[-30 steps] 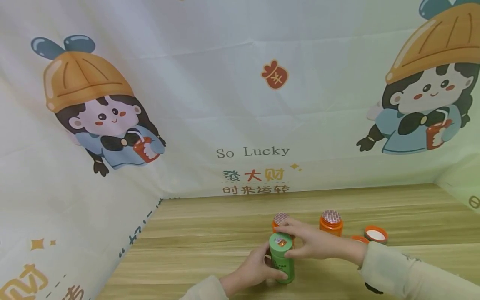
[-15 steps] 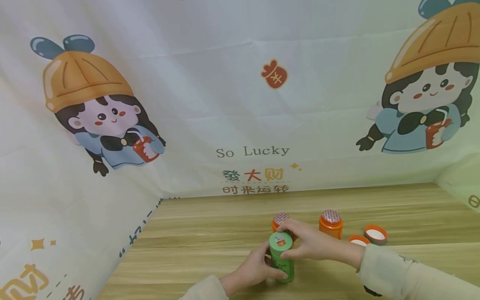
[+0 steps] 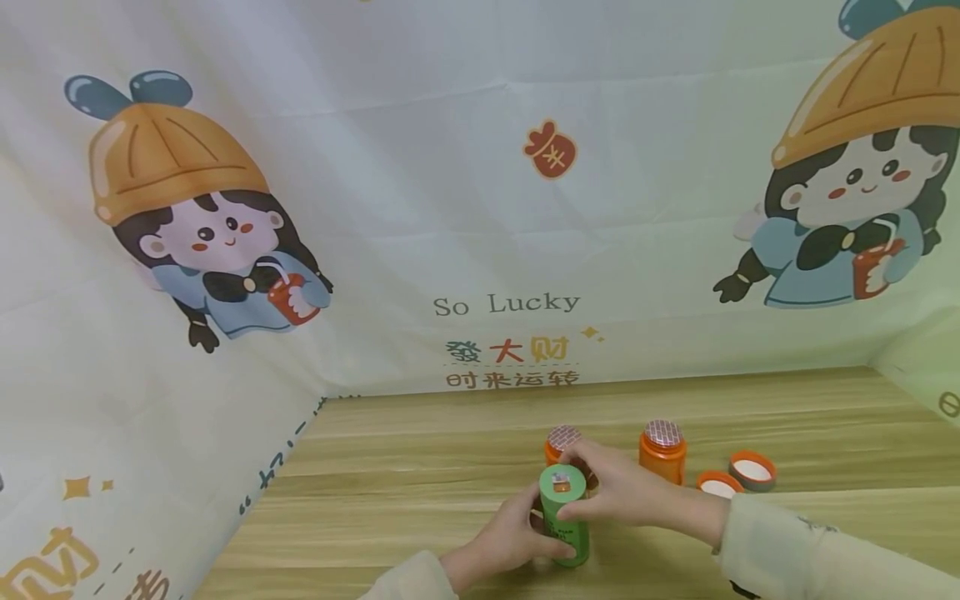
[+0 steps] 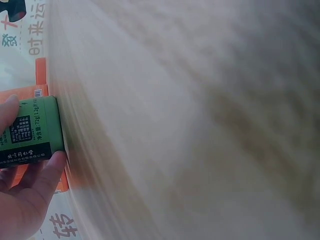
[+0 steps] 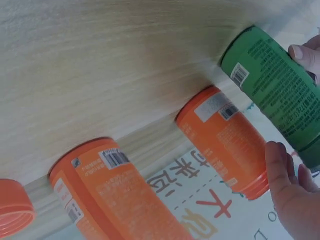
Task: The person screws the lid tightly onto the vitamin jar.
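A green bottle (image 3: 568, 543) with dark print stands upright on the table, its round green lid (image 3: 562, 487) in place with a small sticker on top. My left hand (image 3: 508, 533) grips the lower body, thumb across the front; the left wrist view shows that hand (image 4: 30, 200) at the bottle's base. My right hand (image 3: 622, 490) holds the lid between thumb in front and fingers behind. Just behind stands an orange bottle (image 5: 225, 142) with a patterned seal over its mouth, partly hidden by the right hand in the head view.
Another orange bottle (image 3: 662, 462) with a patterned seal stands to the right. Beside it lie two orange-rimmed caps, one cap (image 3: 752, 472) farther back and one cap (image 3: 717, 484) near the right sleeve, white insides up. A printed cloth (image 3: 390, 250) rises behind the wooden table (image 3: 360, 500).
My right thumb has shifted left across the front of the lid, and the lid's sticker has turned with it. More of the nearer cap shows. The left hand stays around the bottle.
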Demonstrator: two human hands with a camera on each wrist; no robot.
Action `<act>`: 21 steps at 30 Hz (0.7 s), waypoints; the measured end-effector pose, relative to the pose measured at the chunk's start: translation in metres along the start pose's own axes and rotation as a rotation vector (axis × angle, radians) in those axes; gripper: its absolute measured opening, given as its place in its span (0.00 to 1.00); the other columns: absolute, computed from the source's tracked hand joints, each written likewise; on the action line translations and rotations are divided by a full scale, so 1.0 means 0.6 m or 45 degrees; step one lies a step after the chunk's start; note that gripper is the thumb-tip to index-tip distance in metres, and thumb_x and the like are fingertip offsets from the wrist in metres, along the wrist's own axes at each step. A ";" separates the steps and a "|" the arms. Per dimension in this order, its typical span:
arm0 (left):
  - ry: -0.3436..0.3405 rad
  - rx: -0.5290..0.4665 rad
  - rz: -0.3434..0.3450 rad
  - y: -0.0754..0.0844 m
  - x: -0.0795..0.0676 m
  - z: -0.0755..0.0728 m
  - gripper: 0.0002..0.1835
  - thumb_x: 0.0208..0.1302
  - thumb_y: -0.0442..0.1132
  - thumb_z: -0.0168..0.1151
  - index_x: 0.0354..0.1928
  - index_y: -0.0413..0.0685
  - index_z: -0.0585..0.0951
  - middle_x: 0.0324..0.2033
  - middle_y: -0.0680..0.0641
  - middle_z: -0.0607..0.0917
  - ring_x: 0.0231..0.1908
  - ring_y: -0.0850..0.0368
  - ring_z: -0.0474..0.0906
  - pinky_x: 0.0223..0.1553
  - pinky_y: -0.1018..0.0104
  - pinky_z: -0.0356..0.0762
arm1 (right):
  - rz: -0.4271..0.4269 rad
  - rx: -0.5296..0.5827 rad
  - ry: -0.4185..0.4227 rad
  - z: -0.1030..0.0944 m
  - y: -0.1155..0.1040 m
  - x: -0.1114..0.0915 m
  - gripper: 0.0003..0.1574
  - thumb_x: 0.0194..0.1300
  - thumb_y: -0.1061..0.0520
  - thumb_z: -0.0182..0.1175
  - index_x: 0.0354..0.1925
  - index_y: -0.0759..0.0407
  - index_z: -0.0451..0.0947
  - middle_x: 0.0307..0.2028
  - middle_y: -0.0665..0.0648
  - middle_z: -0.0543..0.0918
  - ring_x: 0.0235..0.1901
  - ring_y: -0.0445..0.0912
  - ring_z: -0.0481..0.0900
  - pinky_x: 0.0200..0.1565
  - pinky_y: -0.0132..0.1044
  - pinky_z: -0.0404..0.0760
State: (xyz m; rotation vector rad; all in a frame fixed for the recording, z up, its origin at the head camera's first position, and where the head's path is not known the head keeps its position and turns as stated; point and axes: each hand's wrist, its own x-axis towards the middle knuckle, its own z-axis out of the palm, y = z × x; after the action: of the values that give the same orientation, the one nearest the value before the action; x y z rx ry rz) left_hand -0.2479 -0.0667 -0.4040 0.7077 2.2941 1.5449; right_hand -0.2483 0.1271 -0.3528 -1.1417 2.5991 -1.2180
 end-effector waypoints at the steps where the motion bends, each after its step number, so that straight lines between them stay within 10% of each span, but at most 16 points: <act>1: 0.003 0.004 -0.002 0.000 0.000 0.000 0.33 0.46 0.28 0.70 0.56 0.47 0.69 0.42 0.50 0.77 0.36 0.59 0.76 0.39 0.73 0.76 | -0.003 -0.008 -0.012 -0.003 0.000 -0.001 0.34 0.53 0.45 0.66 0.50 0.63 0.67 0.41 0.52 0.76 0.41 0.41 0.75 0.42 0.32 0.77; 9: 0.011 0.033 -0.014 0.003 -0.001 -0.001 0.31 0.46 0.29 0.70 0.54 0.46 0.70 0.42 0.49 0.78 0.36 0.59 0.75 0.40 0.70 0.75 | -0.145 0.066 -0.208 -0.034 0.009 -0.006 0.45 0.58 0.50 0.61 0.64 0.72 0.55 0.61 0.70 0.64 0.57 0.59 0.68 0.56 0.46 0.70; 21: 0.003 0.050 -0.010 0.002 0.000 0.000 0.31 0.46 0.30 0.70 0.54 0.46 0.70 0.43 0.50 0.78 0.36 0.60 0.75 0.40 0.70 0.75 | -0.212 0.195 -0.267 -0.039 0.020 -0.004 0.36 0.63 0.53 0.55 0.62 0.72 0.59 0.56 0.69 0.71 0.53 0.45 0.73 0.52 0.35 0.74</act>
State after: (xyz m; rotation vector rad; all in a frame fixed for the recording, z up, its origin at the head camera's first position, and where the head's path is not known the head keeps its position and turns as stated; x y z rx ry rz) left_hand -0.2479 -0.0663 -0.4027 0.7061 2.3317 1.5019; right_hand -0.2615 0.1484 -0.3454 -1.3933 2.2573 -1.2262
